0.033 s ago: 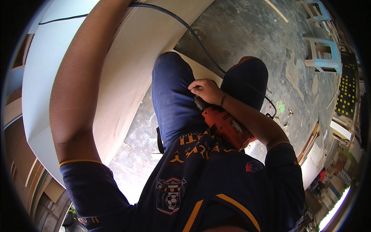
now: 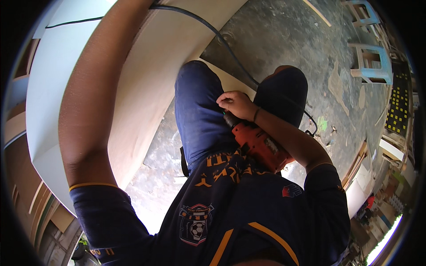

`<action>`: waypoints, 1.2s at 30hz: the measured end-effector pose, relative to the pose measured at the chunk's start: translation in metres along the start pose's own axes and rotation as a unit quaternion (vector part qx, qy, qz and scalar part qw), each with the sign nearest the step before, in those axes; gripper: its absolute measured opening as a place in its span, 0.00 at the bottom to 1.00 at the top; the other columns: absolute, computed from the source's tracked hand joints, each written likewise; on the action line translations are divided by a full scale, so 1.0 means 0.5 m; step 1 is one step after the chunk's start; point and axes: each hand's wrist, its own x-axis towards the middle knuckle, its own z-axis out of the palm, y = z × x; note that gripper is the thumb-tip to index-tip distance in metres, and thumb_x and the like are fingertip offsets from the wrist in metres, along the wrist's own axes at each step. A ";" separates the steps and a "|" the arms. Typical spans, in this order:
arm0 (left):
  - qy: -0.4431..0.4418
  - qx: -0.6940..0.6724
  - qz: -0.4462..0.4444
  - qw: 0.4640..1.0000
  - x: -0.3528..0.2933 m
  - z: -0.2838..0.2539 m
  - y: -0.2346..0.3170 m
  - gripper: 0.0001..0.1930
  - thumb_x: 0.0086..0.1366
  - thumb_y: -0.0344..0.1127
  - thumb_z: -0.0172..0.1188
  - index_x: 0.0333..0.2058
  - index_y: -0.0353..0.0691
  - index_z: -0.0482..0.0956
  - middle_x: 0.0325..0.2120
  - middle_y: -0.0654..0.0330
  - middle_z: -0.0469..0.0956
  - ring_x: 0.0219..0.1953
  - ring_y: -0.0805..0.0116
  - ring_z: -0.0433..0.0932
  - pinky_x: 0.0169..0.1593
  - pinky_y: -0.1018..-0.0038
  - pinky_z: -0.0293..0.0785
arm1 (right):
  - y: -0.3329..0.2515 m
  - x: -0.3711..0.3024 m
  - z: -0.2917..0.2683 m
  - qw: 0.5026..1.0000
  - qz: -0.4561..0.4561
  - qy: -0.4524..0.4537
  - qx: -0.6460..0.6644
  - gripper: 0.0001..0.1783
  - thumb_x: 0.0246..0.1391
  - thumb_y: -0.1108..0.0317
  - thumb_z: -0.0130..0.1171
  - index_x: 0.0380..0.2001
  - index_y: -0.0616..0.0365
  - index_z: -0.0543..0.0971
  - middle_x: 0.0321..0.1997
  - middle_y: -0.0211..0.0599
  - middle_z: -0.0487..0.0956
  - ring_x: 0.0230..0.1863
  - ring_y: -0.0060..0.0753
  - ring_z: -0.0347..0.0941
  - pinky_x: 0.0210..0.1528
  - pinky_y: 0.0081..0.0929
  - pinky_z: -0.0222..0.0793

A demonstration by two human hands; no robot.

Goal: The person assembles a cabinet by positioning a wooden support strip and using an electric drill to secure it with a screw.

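Note:
My right hand (image 2: pixel 238 104) rests over my lap between the knees, its fingers curled and pinched together. Whatever they may hold is hidden or too small to make out. Under that wrist and forearm lies an orange-red power drill (image 2: pixel 259 145) with a black chuck (image 2: pixel 230 119), its body against my belly and its nose toward my fingers. My left arm (image 2: pixel 92 93) reaches up along a pale panel (image 2: pixel 146 88) and leaves the view at the top, so the left hand is out of sight.
A black cable (image 2: pixel 208 25) runs from the panel's top across to my knees. Blue plastic stools (image 2: pixel 375 66) stand at the far right on the grey concrete floor (image 2: pixel 284 42). A thin wooden strip (image 2: pixel 318 12) lies on the floor. Boards (image 2: pixel 42 199) lean at the left.

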 end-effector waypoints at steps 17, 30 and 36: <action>-0.037 -0.013 -0.016 0.999 -0.017 -0.005 0.015 0.41 0.45 0.48 0.61 0.54 0.32 0.56 0.36 0.38 0.77 0.43 0.45 0.76 0.49 0.64 0.69 | -0.086 -0.004 -0.021 0.994 0.002 -0.032 0.105 0.06 0.53 0.76 0.53 0.33 0.66 0.78 0.28 0.38 0.79 0.21 0.23 0.75 0.25 0.22 0.73; -0.027 -0.014 -0.012 0.999 0.023 0.028 0.027 0.45 0.43 0.54 0.64 0.55 0.27 0.62 0.42 0.41 0.77 0.48 0.48 0.76 0.50 0.62 0.73 | -0.066 0.001 -0.056 0.976 0.062 0.024 0.207 0.15 0.53 0.75 0.55 0.44 0.64 0.70 0.32 0.44 0.78 0.26 0.28 0.75 0.27 0.25 0.75; -0.061 -0.051 0.012 0.997 -0.004 0.053 0.094 0.42 0.45 0.43 0.61 0.59 0.32 0.56 0.48 0.47 0.74 0.50 0.50 0.76 0.48 0.58 0.71 | -0.057 -0.026 -0.090 0.975 0.100 0.078 0.181 0.15 0.55 0.72 0.54 0.47 0.61 0.70 0.34 0.42 0.78 0.25 0.27 0.72 0.27 0.22 0.70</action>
